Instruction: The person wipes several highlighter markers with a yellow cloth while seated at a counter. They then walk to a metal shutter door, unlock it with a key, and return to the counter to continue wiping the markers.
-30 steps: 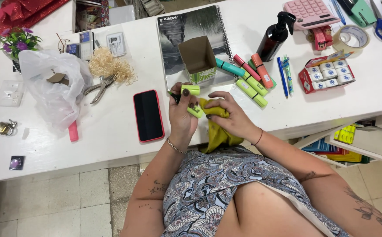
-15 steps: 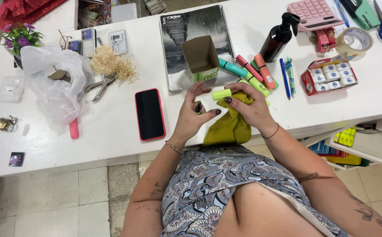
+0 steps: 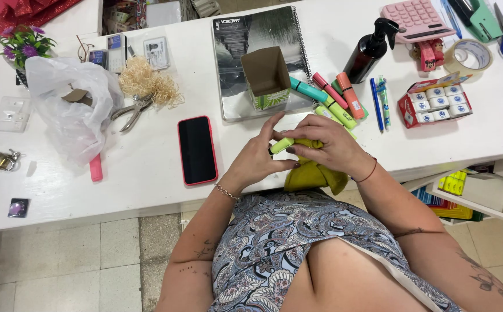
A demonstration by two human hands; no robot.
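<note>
Gripping yellow-green highlighter (image 3: 282, 144): left hand (image 3: 258, 159), right hand (image 3: 328, 144) fingers closed on it, yellow cloth (image 3: 312, 173) beneath.

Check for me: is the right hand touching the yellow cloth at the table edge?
Touching. The head view shows the right hand resting on the yellow cloth, fingers over its top fold.

Yellow-green highlighter (image 3: 281, 145) — yellow cloth (image 3: 315, 173)

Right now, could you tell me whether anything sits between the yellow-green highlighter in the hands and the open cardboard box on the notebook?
Nothing visible does. Both hands hold the yellow-green highlighter, and only bare table and notebook lie before the cardboard box.
</note>
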